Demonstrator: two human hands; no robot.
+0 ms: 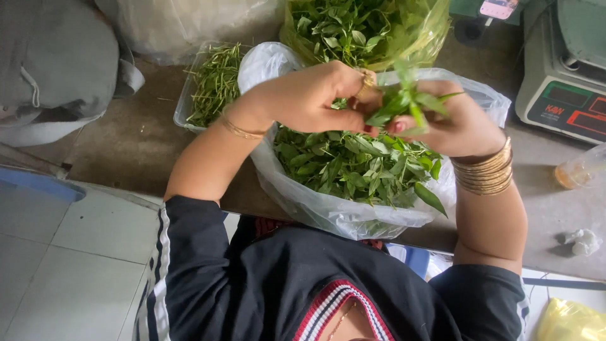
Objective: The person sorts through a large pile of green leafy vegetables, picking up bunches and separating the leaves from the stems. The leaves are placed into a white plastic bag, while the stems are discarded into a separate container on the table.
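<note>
our left hand [309,98] and right hand [451,120] pinch a leafy sprig [404,101] together, just above the clear bag of greens [353,167] on the counter [126,139].

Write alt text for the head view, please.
Both hands, left hand and right hand, hold a leafy sprig over a clear bag of green leaves on a counter. A tray of stems lies behind it, with a scale at right.
</note>
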